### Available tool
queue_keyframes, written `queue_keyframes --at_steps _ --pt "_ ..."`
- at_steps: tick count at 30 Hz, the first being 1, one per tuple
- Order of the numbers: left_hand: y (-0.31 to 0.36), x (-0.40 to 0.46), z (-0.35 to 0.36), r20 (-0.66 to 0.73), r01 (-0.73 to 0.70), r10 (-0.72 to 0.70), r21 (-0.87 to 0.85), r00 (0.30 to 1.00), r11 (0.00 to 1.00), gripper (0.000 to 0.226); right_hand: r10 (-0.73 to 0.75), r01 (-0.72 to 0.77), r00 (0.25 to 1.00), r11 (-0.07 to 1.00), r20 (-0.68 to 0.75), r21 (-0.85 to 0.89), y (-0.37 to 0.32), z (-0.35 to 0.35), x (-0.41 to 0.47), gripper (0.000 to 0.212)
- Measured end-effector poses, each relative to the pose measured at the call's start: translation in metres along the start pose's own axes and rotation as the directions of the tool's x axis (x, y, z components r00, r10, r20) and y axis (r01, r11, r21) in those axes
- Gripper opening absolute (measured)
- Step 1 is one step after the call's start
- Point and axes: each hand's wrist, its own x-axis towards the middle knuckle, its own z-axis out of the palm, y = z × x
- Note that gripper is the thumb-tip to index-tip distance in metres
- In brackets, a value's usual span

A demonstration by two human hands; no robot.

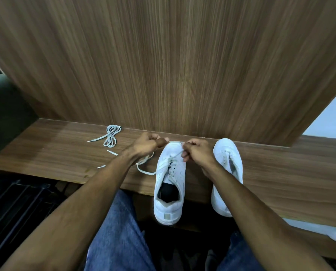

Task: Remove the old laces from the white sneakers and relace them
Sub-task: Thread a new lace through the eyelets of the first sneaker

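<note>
right sneaker half hidden by forearm, lace ends blurred

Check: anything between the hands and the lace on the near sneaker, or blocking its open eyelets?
Nothing visible. The left hand and right hand already pinch the lace over the left sneaker, and its lower eyelets sit uncovered. The coiled lace lies off to the left, and the right sneaker stands beside it, apart.

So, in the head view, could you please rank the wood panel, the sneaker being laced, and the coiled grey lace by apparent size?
1. Wood panel, by far the largest.
2. Sneaker being laced.
3. Coiled grey lace, smallest, though it lies farther from the camera.
</note>
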Motion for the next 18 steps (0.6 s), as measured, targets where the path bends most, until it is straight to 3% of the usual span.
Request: queue_keyframes --at_steps 5,7,10,13,16,18 --pt "-0.036 -0.003 -0.013 -0.091 0.065 -0.065 -0.01 0.994 0.998 0.029 0.174 -0.171 0.972 0.985 -0.16 0.033 0.036 -0.02 0.003 0.011" --pt "-0.038 -0.003 -0.01 -0.074 0.035 -0.035 -0.005 0.997 0.999 0.028 0.115 -0.12 0.982 0.992 -0.148 -0.027 0.036 -0.012 0.001 0.006" --pt "-0.029 -0.003 0.008 -0.004 -0.021 0.021 -0.018 1.0 1.0 0.026 -0.002 0.002 1.0 0.996 0.0 -0.087 0.024 0.006 -0.004 0.025" --pt "-0.018 -0.003 0.023 0.076 -0.081 0.084 -0.044 0.994 0.996 0.02 -0.088 0.12 0.982 0.974 0.168 -0.192 0.012 0.022 -0.009 0.012" --pt "-0.018 0.0 0.023 0.093 -0.098 0.099 -0.018 0.991 0.995 0.02 -0.089 0.117 0.989 0.959 0.121 -0.257 0.013 0.019 -0.006 0.019" --pt "-0.028 0.002 0.017 0.068 -0.054 0.055 -0.013 0.996 0.998 0.025 -0.033 0.038 0.999 0.985 0.031 -0.168 0.016 0.006 -0.002 0.024"
